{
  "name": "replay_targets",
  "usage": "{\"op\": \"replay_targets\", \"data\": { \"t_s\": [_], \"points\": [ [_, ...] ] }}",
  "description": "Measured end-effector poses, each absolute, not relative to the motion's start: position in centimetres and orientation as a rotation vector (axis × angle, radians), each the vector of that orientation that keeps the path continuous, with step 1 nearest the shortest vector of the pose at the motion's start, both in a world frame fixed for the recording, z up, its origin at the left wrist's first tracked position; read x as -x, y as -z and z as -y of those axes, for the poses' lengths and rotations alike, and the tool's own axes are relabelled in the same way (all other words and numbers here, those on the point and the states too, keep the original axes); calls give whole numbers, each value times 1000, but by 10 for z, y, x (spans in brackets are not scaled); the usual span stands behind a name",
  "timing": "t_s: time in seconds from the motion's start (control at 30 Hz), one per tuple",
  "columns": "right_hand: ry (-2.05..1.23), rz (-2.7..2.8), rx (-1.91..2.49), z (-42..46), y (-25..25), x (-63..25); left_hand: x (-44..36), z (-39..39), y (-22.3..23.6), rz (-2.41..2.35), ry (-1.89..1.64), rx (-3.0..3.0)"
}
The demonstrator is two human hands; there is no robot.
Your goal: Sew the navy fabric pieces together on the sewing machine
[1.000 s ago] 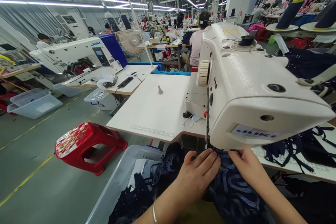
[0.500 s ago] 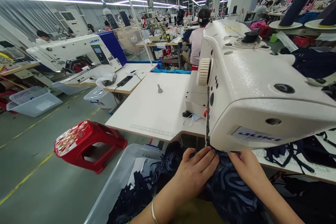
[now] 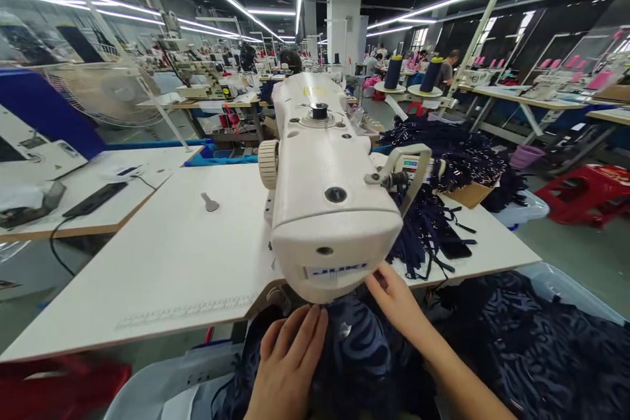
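Note:
A dark navy garment piece (image 3: pixel 361 341) with a swirling pattern hangs below the head of a white JUKI sewing machine (image 3: pixel 335 230). My left hand (image 3: pixel 293 354) holds its left side, fingers close together and curved over the cloth near the machine's needle end. On the other side, my right hand (image 3: pixel 394 298) grips the cloth's right edge; its fingertips are partly hidden behind the machine head. The needle and presser foot are out of sight under the head.
The white sewing table (image 3: pixel 197 269) carries a small grey metal piece (image 3: pixel 209 202) on the left. Navy straps (image 3: pixel 418 230) and a black phone (image 3: pixel 455 243) lie right. Plastic bins with dark fabric (image 3: pixel 556 341) flank me. A red stool (image 3: pixel 590 190) stands farther right.
My view has swung to the right, so the machine now appears more central and the strap pile shows. Both hands stay on the garment beneath the machine head.

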State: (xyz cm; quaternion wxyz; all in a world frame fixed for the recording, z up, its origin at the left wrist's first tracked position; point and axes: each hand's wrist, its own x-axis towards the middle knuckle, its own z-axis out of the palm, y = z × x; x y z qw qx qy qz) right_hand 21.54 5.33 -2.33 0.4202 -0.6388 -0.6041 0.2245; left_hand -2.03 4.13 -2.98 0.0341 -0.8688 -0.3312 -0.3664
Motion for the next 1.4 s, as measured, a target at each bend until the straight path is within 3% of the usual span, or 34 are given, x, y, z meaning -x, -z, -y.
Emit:
{"op": "replay_targets", "data": {
  "t_s": [0.3,0.5,0.93,1.17,1.4],
  "points": [
    [-355,1263,1888,-63,53,-325,18,-39,25,1032,1060,2685],
    [-401,1264,1856,-82,65,-344,18,-37,23,1030,936,2683],
    [-690,995,1340,-119,-45,-367,19,-35,10,948,774,2574],
    [-952,1132,1586,-85,11,-348,22,-35,-1,855,650,2534],
    [-692,1055,1702,-103,35,-362,26,-33,-10,775,513,2625]
  ]
}}
